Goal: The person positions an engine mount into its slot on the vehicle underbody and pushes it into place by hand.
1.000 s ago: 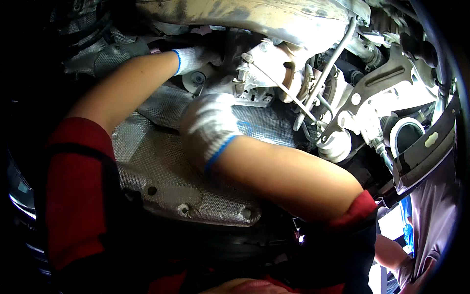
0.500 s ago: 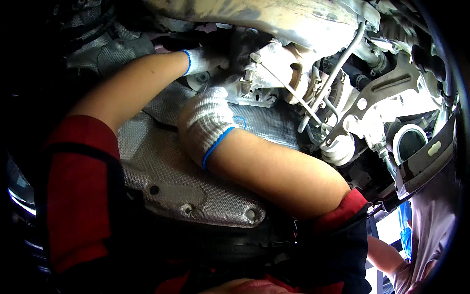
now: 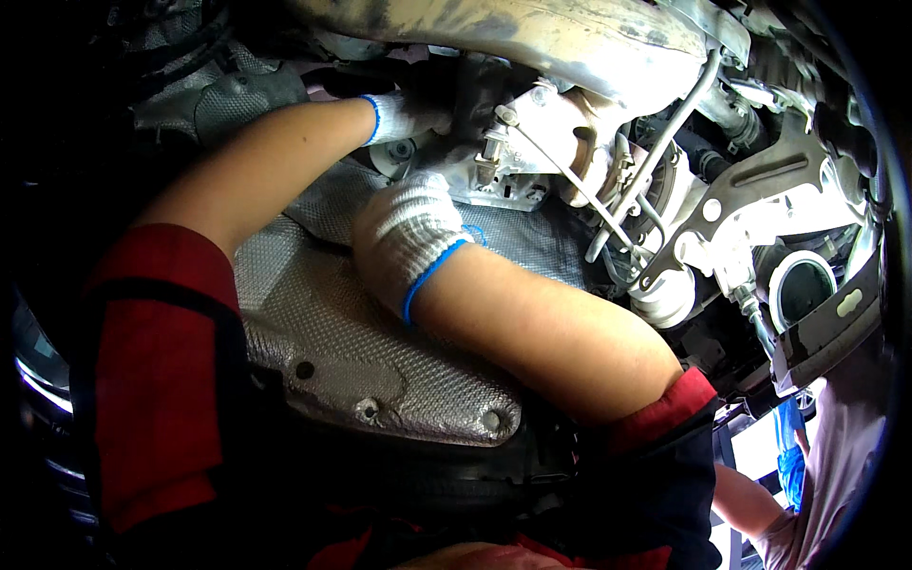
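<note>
Two gloved hands [image 3: 408, 223], two red sleeves [image 3: 157, 389], one tan casing [image 3: 532, 43].

Extends white-knit-gloved, blue-cuffed left hand [image 3: 405, 117] with hidden fingertips; bends likewise-gloved right hand [image 3: 407, 225] at wrist [image 3: 432, 275], below left hand.

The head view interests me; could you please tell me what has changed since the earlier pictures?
The view shifted, carrying the bracket rightward in frame; against it, the right hand moved slightly left. Any change of grip is hidden. The left hand stays near the round disc.
</note>
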Motion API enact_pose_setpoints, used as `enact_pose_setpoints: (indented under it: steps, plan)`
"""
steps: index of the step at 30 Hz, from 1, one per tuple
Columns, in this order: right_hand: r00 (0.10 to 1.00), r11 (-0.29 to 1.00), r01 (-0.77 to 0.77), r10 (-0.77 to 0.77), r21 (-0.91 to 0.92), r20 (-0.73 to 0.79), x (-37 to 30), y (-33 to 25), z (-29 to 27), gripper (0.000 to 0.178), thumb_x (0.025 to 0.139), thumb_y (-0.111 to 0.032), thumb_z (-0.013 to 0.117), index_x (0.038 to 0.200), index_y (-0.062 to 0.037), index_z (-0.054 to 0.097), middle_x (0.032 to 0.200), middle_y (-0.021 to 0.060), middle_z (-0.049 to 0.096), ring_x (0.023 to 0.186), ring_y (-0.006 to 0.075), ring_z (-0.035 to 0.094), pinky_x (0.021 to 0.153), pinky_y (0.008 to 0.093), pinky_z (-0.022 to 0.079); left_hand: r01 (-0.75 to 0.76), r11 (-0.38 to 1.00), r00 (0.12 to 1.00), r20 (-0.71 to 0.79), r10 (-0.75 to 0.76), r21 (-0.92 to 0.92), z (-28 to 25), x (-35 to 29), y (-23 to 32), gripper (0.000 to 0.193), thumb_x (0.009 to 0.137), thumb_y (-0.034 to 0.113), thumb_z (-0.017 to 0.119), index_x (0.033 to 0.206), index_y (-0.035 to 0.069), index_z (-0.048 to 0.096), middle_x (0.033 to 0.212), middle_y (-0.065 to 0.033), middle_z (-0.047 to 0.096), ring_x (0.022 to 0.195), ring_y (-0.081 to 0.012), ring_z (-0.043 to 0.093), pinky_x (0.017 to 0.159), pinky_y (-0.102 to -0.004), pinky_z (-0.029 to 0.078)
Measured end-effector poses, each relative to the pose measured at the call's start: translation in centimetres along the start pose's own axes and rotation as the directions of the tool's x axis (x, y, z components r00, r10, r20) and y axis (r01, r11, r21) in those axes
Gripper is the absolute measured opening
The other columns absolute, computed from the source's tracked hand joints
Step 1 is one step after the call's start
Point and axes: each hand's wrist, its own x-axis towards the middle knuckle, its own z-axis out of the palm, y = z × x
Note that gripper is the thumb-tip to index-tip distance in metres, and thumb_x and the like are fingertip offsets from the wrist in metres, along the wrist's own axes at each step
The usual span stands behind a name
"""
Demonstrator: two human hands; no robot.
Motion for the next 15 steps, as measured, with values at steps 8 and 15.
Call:
enact_pose_setpoints:
  steps: [8,15]
  plan:
    - [0.974,0.964,-0.186,0.156,0.188,0.163,2.3,2.7,1.6,0.032,0.094,-0.026,0.063,0.122,-0.0134,0.075,0.129,0.0141,0.07,0.119,0.0304,0.068,0.09,0.0452,0.055,0.0,1.0,0.997,0.077,0.0,0.002,-0.5,3.0,-2.5,0.037,0.088,0.026,0.067,0.115,0.001,0.068,0.107,-0.0166,0.071,0.093,-0.0297,0.065,0.083,-0.0407,0.053]
    - [0.981,0.971,-0.164,0.143,0.172,0.128,2.5,1.3,0.8,0.032,0.097,-0.023,0.06,0.124,-0.0123,0.074,0.132,0.0124,0.069,0.121,0.0308,0.066,0.093,0.0463,0.054,0.029,0.879,0.977,0.171,-0.125,0.477,-4.1,0.5,-9.6,0.045,0.085,0.034,0.07,0.118,0.003,0.069,0.113,-0.0197,0.071,0.098,-0.0345,0.066,0.086,-0.0439,0.052]
